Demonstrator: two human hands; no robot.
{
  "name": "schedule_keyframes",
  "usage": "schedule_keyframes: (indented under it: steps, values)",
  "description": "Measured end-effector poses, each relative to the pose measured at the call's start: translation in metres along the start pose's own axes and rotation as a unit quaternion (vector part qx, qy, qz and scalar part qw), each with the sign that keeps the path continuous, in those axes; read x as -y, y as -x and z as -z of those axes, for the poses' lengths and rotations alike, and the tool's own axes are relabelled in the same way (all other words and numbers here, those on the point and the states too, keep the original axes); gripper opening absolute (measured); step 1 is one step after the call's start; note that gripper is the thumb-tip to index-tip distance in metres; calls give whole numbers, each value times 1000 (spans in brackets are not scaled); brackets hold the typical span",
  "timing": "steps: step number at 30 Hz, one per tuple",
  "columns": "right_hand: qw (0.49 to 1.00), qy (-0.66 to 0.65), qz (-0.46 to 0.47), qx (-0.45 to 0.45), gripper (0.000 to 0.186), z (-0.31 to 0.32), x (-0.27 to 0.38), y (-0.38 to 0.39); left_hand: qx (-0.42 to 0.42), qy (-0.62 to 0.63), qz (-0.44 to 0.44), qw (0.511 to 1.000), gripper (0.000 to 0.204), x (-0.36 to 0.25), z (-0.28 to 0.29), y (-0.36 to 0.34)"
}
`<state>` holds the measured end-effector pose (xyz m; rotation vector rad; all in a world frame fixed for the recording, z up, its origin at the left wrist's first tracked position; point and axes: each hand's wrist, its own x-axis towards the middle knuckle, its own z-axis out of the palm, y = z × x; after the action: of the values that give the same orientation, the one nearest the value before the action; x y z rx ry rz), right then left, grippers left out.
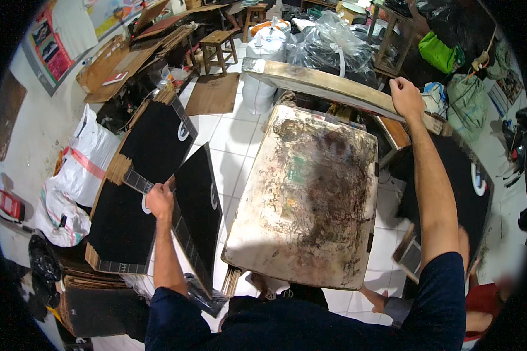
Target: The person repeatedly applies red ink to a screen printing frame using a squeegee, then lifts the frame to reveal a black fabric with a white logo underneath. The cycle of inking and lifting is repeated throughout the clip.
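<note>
My left hand is closed on the corner of a flat black panel with a grey patterned border, tilted beside the printing table. Stacks of similar black panels with white oval marks lie just left of that hand. My right hand is closed over the top edge of a long wooden frame, raised at the far side of a board. The board is pale, with dark and greenish stains, and stands in front of me. The frame's underside is mostly hidden.
White sacks stand at the left wall. A wooden stool, a cardboard sheet and clear plastic bags are at the back. More black panels lie at right, near another person's red clothing.
</note>
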<state>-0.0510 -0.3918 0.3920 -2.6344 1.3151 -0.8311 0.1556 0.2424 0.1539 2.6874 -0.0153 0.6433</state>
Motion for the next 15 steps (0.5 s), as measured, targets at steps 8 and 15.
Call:
schedule_keyframes:
  steps: [8,15]
  values:
    - [1000,-4,11,1,48,12,10,-37,-46,225,-4,973,30,60,210,-37]
    - [1000,-1,12,8,50,14,12,-56,-184,451,115,866,36,180,424,-3]
